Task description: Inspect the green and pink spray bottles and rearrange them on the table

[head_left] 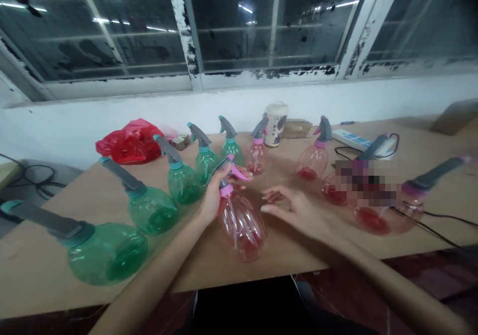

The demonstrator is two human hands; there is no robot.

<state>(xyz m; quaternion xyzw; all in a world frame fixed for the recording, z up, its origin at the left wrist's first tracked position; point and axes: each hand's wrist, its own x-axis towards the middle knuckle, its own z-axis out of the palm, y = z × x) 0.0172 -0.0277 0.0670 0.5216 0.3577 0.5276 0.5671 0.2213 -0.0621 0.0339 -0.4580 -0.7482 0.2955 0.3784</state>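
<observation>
One pink spray bottle (244,228) is at the near middle of the counter (289,253), its grey-and-pink head turned right and its base towards the near edge; whether that base touches the surface I cannot tell. The left hand (212,198) has its grip closed around the neck, just under the head, with fingertips showing on the right side by the pink trigger. The right hand (297,208) is just right of the bottle, apart from it, its grip loosely spread and holding nothing, thumb and fingers pointing left.

Five green spray bottles (184,183) stand in a slanting row from near left to far middle. Another pink bottle (256,157) stands at the far middle, and three more pink bottles (312,163) line the right side, partly hidden by a pixelated patch. Farther back are a red plastic bag (130,143) on the left, a printed cup (277,126) in the middle and a white power strip (360,142) on the right.
</observation>
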